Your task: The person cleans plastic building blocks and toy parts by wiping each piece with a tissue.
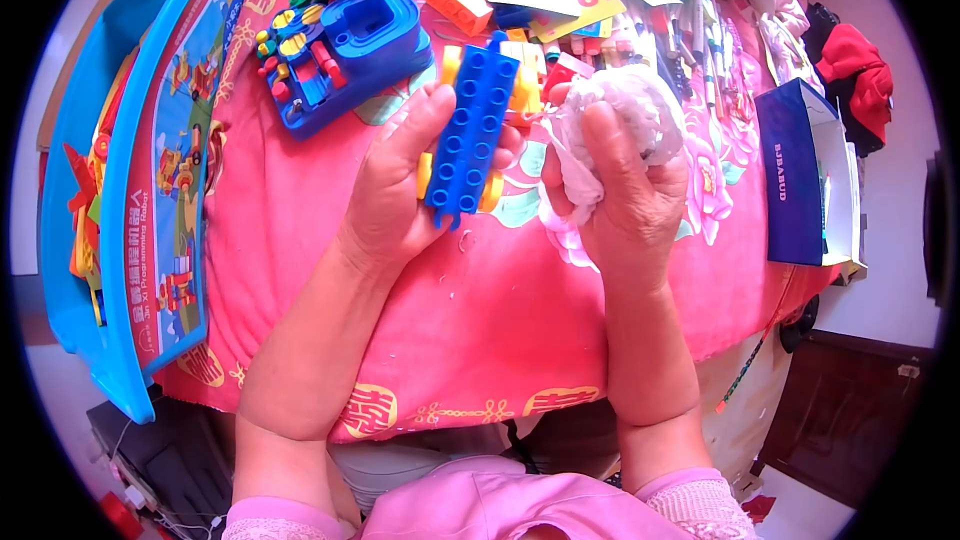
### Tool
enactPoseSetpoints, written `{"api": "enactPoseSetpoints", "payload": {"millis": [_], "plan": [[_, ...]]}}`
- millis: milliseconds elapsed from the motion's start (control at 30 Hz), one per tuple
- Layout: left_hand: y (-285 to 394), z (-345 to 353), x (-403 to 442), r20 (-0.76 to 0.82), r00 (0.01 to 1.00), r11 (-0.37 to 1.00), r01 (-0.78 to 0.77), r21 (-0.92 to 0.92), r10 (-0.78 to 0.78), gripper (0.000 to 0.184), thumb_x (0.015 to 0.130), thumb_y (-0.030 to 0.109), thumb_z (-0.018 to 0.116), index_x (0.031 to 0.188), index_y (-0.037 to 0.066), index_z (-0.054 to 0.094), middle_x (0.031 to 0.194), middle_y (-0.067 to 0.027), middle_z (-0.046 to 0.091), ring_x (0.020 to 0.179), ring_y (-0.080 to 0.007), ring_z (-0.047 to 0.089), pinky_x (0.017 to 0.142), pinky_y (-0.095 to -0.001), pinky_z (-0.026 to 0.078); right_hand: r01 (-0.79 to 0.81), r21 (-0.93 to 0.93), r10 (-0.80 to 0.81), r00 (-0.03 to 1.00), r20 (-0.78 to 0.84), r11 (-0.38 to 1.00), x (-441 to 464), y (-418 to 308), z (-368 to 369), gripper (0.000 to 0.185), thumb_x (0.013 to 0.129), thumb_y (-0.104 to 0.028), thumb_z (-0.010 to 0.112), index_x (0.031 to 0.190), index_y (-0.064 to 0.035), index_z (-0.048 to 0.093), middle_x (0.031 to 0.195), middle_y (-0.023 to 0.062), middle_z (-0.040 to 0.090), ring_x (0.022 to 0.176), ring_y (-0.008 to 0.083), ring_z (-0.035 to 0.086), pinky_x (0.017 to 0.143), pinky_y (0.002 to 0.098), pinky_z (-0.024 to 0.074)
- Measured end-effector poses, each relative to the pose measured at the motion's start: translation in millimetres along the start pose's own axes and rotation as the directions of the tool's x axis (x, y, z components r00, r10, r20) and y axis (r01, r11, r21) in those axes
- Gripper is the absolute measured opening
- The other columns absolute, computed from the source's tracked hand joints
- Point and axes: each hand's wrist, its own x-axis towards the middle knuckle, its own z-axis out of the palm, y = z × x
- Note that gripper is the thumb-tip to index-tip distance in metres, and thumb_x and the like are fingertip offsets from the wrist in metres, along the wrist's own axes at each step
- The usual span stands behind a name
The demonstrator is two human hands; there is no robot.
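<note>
Through my remote feed I see the left hand (392, 185) gripping a blue studded toy-car chassis (468, 130), its long axis pointing mostly forward; just rightward, apart, the right hand (638, 202) clutches a crumpled white cloth (652, 118).

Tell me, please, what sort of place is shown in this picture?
Probably a room in a home: a red flowered cloth covers the work surface, a light-blue bin holds toy pieces, and the left hand grips a wheeled blue toy.
</note>
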Motion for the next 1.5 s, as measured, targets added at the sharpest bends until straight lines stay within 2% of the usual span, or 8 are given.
{"api": "enactPoseSetpoints", "payload": {"millis": [233,333,467,667,867,967,1200,1500], "plan": [[-1.5,8.5,-4.0,0.076,0.996,0.999,0.037,0.014,-0.038,0.036,0.083,0.014,0.053,0.115,-0.002,0.046,0.102,-0.0158,0.058,0.091,-0.0224,0.061,0.082,-0.0336,0.050,0.207,-0.193,-0.210,0.978,0.008,0.959,0.5,9.7,-2.3,0.025,0.085,-0.018,0.060,0.102,-0.0024,0.050,0.083,0.0023,0.056,0.068,0.0054,0.052,0.056,0.0171,0.0413],[-3.5,12.5,-2.5,0.038,0.999,0.997,0.022,-0.072,-0.019,0.038,0.085,0.014,0.050,0.119,-0.001,0.044,0.107,-0.0157,0.057,0.095,-0.0234,0.059,0.084,-0.0353,0.048,0.328,-0.547,-0.341,0.936,0.082,0.770,5.7,21.5,-11.6,0.027,0.079,-0.011,0.065,0.099,-0.0020,0.049,0.091,0.0098,0.053,0.082,0.0174,0.055,0.070,0.0279,0.0450],[-3.8,2.4,-4.4,0.030,0.999,0.988,0.025,-0.153,-0.021,0.043,0.086,0.018,0.048,0.124,-0.001,0.039,0.114,-0.0170,0.052,0.106,-0.0268,0.053,0.092,-0.0382,0.042,0.567,-0.671,-0.484,0.808,0.337,0.479,9.7,18.1,-9.2,0.032,0.076,-0.010,0.066,0.102,-0.0009,0.050,0.097,0.0137,0.051,0.097,0.0269,0.051,0.080,0.0348,0.0422],[-2.4,-0.4,-4.6,0.110,0.994,0.979,0.009,-0.203,0.014,0.053,0.085,0.025,0.048,0.127,-0.004,0.034,0.124,-0.0208,0.045,0.119,-0.0308,0.042,0.104,-0.0410,0.029,0.491,-0.547,-0.373,0.871,0.320,0.678,6.9,17.3,-7.6,0.021,0.080,-0.003,0.060,0.101,-0.0058,0.058,0.103,0.0108,0.053,0.102,0.0256,0.049,0.084,0.0335,0.0408],[-1.2,3.9,-4.6,0.104,0.994,0.993,0.003,-0.118,0.010,0.054,0.085,0.023,0.048,0.129,-0.003,0.031,0.127,-0.0213,0.041,0.121,-0.0320,0.039,0.104,-0.0420,0.028,-0.033,-0.130,0.038,0.998,0.042,0.991,1.6,12.6,3.0,0.029,0.085,-0.012,0.058,0.112,-0.0029,0.050,0.108,0.0084,0.054,0.092,0.0123,0.053,0.073,0.0231,0.0452],[-1.0,2.4,-3.7,0.120,0.992,0.987,-0.010,-0.159,0.029,0.048,0.085,0.017,0.048,0.127,-0.001,0.035,0.121,-0.0189,0.047,0.114,-0.0298,0.047,0.094,-0.0402,0.041,0.071,-0.335,-0.018,0.987,0.159,0.940,4.8,18.9,-5.4,0.034,0.086,-0.017,0.058,0.115,-0.0014,0.050,0.103,0.0074,0.056,0.083,0.0101,0.055,0.065,0.0208,0.0465],[1.4,8.9,-2.5,0.167,0.984,0.992,-0.044,-0.118,0.063,0.046,0.085,0.016,0.048,0.126,-0.001,0.036,0.122,-0.0190,0.047,0.113,-0.0300,0.048,0.095,-0.0398,0.041,0.097,-0.364,-0.050,0.990,0.135,0.926,4.0,13.3,-7.5,0.033,0.088,-0.022,0.054,0.115,-0.0011,0.051,0.095,0.0073,0.059,0.075,0.0081,0.056,0.058,0.0194,0.0477],[2.5,2.8,-2.7,0.195,0.981,0.996,-0.004,-0.084,0.020,0.044,0.083,0.017,0.049,0.123,0.000,0.039,0.116,-0.0177,0.051,0.100,-0.0296,0.057,0.076,-0.0372,0.052,-0.020,-0.138,0.030,0.997,0.066,0.990,8.9,11.2,-11.9,0.021,0.090,-0.016,0.051,0.108,-0.0047,0.052,0.089,0.0050,0.059,0.066,0.0088,0.056,0.047,0.0205,0.0463]]}}
